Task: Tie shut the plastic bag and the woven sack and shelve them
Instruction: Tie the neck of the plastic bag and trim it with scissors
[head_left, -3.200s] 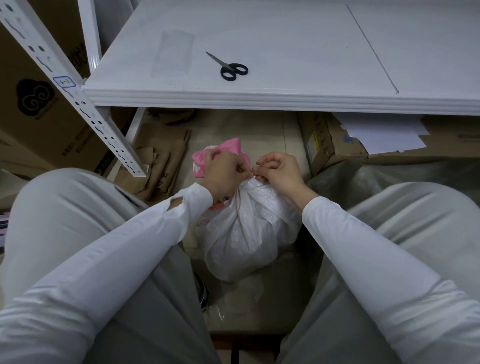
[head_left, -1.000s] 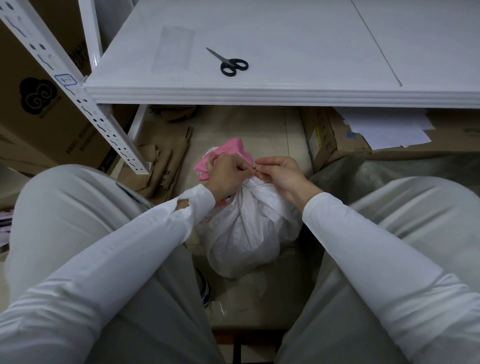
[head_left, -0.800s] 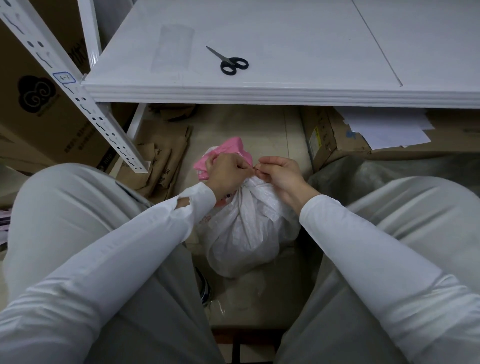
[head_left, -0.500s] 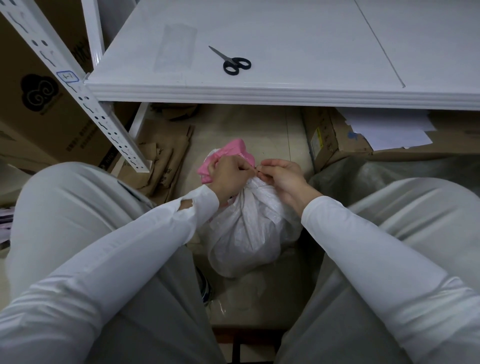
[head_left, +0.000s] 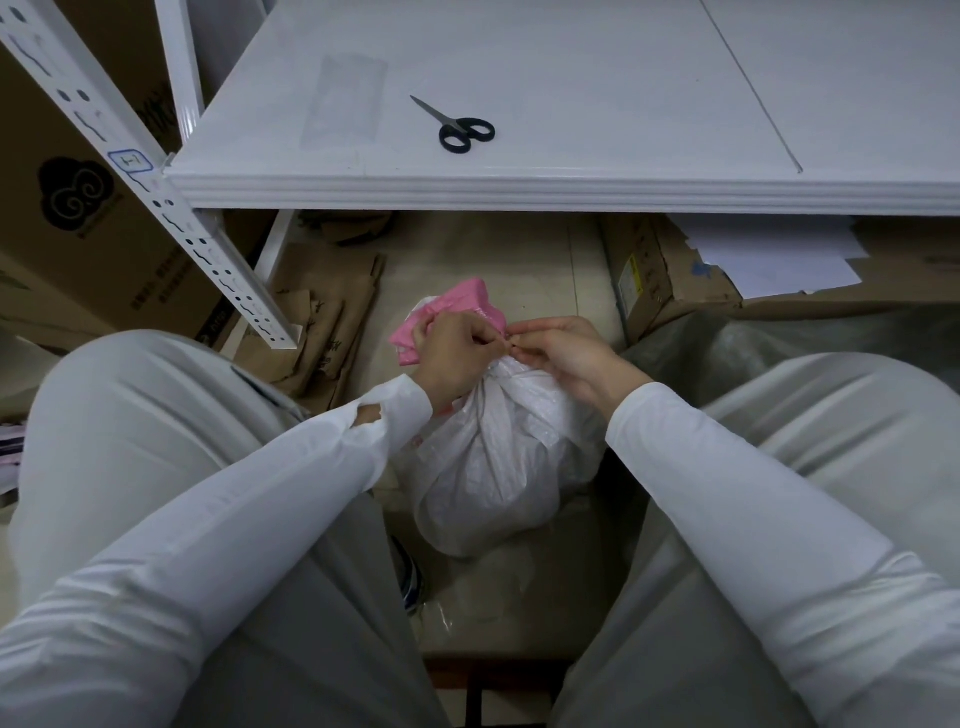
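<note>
A white woven sack (head_left: 493, 467) stands on the floor between my knees, its neck gathered at the top. My left hand (head_left: 454, 358) grips the gathered neck, with the sack's pink upper edge (head_left: 457, 306) sticking out behind it. My right hand (head_left: 563, 353) pinches a thin tie at the neck, fingertips meeting those of the left hand. The tie itself is barely visible. A crumpled clear plastic bag (head_left: 483, 587) lies on the floor under the sack's near side.
A white shelf board (head_left: 571, 176) spans the top, with black-handled scissors (head_left: 457, 127) on it. A perforated white upright (head_left: 156, 197) slants at left beside cardboard boxes (head_left: 93, 218). Flattened cardboard (head_left: 327, 317) and a box with papers (head_left: 727, 270) lie under the shelf.
Both hands stay at the sack's neck with only small finger movements. The view has shifted slightly.
</note>
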